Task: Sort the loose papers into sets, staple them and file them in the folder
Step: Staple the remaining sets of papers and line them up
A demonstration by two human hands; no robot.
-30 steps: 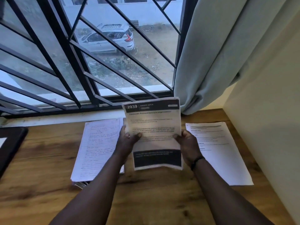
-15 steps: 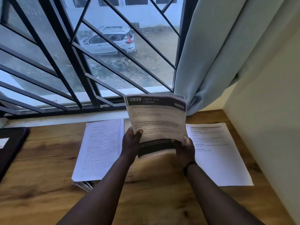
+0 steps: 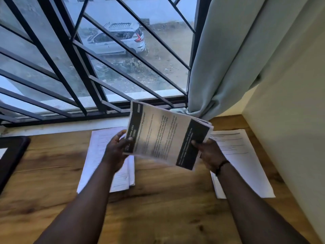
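- Above the brown wooden bench [image 3: 158, 208], in front of the barred window, a sheaf of white printed sheets with black bands at both ends [image 3: 167, 138] is held in the air, clear of the surface.
- The sheaf is gripped at its two short ends: the left hand [image 3: 116, 150] is curled round the banded header end, the right hand [image 3: 209, 154] round the opposite banded end, thumb on top.
- The long axis is seen to run roughly left to right, tilted a little. The header points to the person's left, and the printed face is turned up towards the camera.
- At the upper right corner the sheets are fanned apart; should either grip be relaxed, loose sheets could slip out and be scattered.
- A white handwritten stack [image 3: 98, 155] lies below the left hand and a white typed stack [image 3: 246, 164] beside the right. A dropped sheet could be mixed into either set, and misaligned edges could be stapled crookedly.
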